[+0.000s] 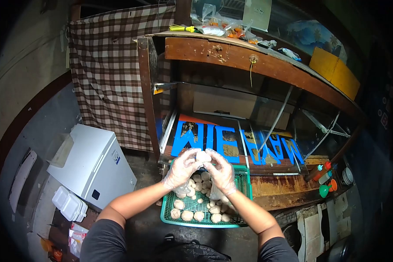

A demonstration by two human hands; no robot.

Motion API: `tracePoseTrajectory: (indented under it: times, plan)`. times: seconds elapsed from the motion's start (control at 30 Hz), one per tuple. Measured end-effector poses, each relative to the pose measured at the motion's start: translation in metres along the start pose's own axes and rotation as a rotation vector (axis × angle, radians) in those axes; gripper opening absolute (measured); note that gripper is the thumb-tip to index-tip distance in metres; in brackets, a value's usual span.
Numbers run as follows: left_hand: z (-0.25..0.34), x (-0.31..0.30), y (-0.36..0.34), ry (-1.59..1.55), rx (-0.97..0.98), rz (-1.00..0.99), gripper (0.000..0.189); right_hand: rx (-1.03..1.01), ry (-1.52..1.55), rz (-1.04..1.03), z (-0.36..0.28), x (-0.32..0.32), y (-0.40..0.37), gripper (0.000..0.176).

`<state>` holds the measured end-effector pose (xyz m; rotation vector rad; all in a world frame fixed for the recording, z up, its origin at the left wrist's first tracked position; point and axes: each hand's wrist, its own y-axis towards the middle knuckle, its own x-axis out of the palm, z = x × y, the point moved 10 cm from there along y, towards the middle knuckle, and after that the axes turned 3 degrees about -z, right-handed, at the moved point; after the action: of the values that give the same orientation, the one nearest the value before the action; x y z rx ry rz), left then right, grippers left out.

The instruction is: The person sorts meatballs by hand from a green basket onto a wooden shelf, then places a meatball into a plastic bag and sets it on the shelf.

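My left hand (181, 171) and my right hand (222, 172) both wear clear plastic gloves. Between their fingertips is a small pale ball (202, 156), possibly a meatball or a lump of dough, gripped from both sides. Below them is a green plastic basket (205, 224) with a mesh bottom. Several pale, lumpy balls (187, 215) of differing sizes lie in it, some in rows at the near side and others heaped in the middle. My hands and forearms hide part of the basket.
A wooden stall frame (205, 46) with a shelf of plastic bags stands ahead, above a panel with blue letters (229, 142). A white chest freezer (98, 161) and foam boxes (70, 204) are at left. Sauce bottles (327, 166) stand at right; a checked curtain (113, 74) hangs behind.
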<state>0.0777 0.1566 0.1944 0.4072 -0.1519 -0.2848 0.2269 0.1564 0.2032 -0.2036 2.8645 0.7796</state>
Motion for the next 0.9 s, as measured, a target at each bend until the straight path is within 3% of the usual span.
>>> tracePoseTrajectory:
  times: [0.17, 0.23, 0.33, 0.43, 0.67, 0.7, 0.77, 0.9]
  plan:
    - [0.027, -0.023, 0.05, -0.046, 0.085, -0.027, 0.048, -0.055, 0.06, -0.042, -0.008, 0.009, 0.061, 0.048]
    - [0.039, -0.03, 0.074, -0.143, 0.149, -0.02, 0.048, -0.197, 0.062, -0.013, -0.031, 0.01, 0.088, 0.05]
    - [0.06, -0.049, 0.108, 0.084, 0.304, 0.098, 0.044, -0.214, 0.17, 0.011, -0.03, 0.012, 0.132, 0.05]
    - [0.065, -0.061, 0.133, 0.056, 0.383, 0.13, 0.046, -0.295, 0.005, 0.059, -0.035, 0.01, 0.164, 0.051]
    - [0.039, -0.094, 0.192, -0.21, 0.405, 0.249, 0.048, -0.277, -0.078, 0.164, -0.026, 0.016, 0.222, 0.047]
    - [0.042, -0.095, 0.198, -0.209, 0.411, 0.249, 0.048, -0.218, -0.039, 0.175, -0.017, 0.017, 0.231, 0.048]
    - [0.033, -0.106, 0.21, -0.151, 0.275, 0.383, 0.046, -0.285, 0.012, 0.209, -0.015, 0.019, 0.245, 0.046]
    - [0.014, -0.135, 0.249, -0.057, 0.297, 0.471, 0.043, -0.215, -0.035, 0.264, 0.002, 0.023, 0.279, 0.041]
